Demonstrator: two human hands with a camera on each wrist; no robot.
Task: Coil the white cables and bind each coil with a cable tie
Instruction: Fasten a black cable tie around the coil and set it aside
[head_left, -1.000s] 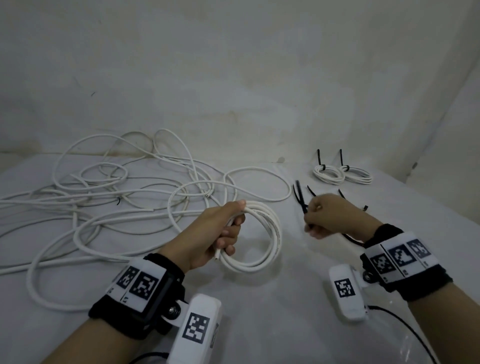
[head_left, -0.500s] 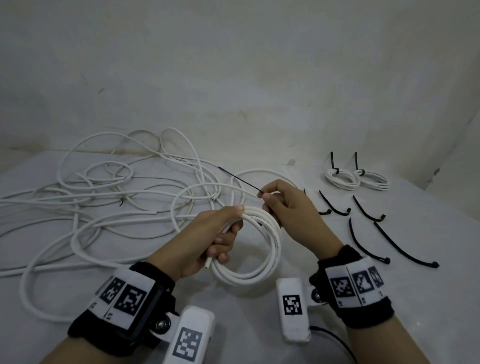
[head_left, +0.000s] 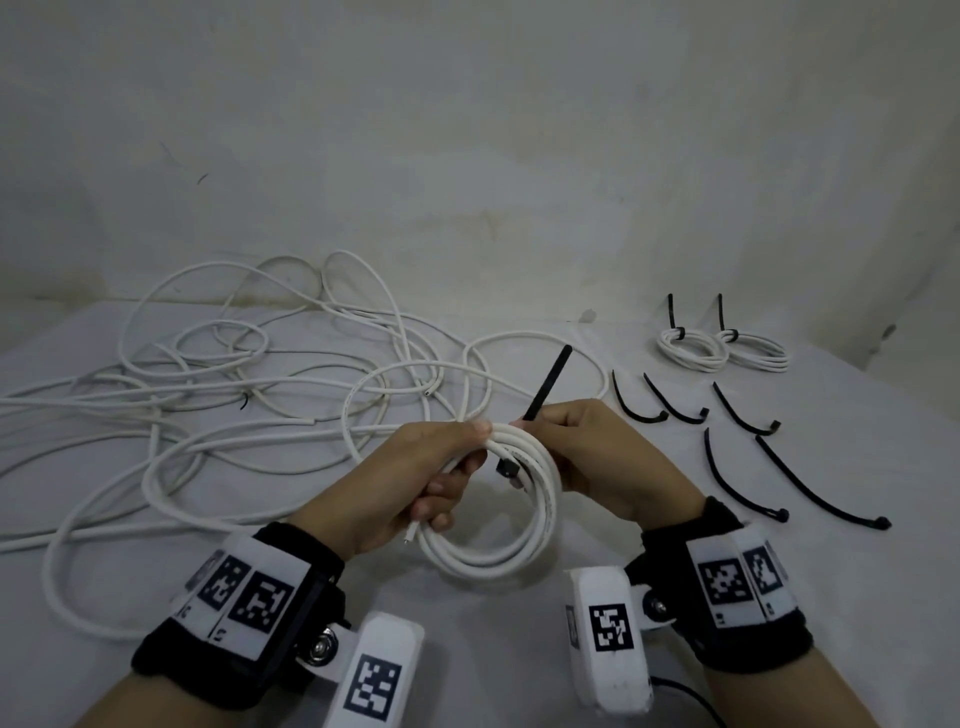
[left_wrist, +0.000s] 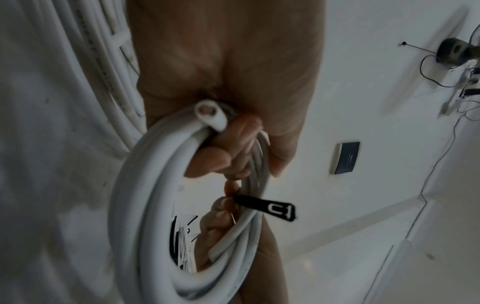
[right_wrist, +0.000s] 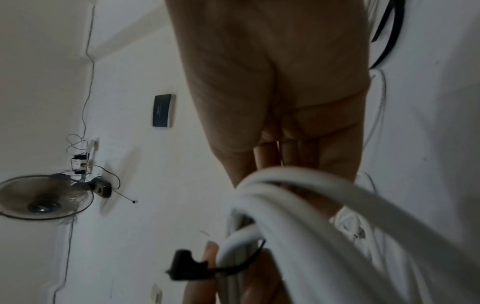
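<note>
My left hand (head_left: 441, 467) grips a white cable coil (head_left: 498, 551) at its upper left, held upright just above the table. My right hand (head_left: 582, 441) pinches a black cable tie (head_left: 545, 384) against the coil's top right. The tie's tail points up and back; its head (head_left: 506, 467) hangs inside the loop. In the left wrist view the coil (left_wrist: 145, 205) runs through my curled fingers (left_wrist: 215, 160), with the tie head (left_wrist: 280, 210) sticking out to the right. In the right wrist view the coil (right_wrist: 324, 216) crosses the frame and the tie head (right_wrist: 187, 265) shows low down.
A tangle of loose white cable (head_left: 208, 395) covers the left of the white table (head_left: 857, 571). Two bound coils (head_left: 722, 351) lie at the back right. Several spare black ties (head_left: 743, 457) lie right of my hands. A wall (head_left: 467, 156) stands close behind.
My right hand brought the tie from the right over to the coil and set it against the top strands; its tail now points up and its head hangs inside the loop.
</note>
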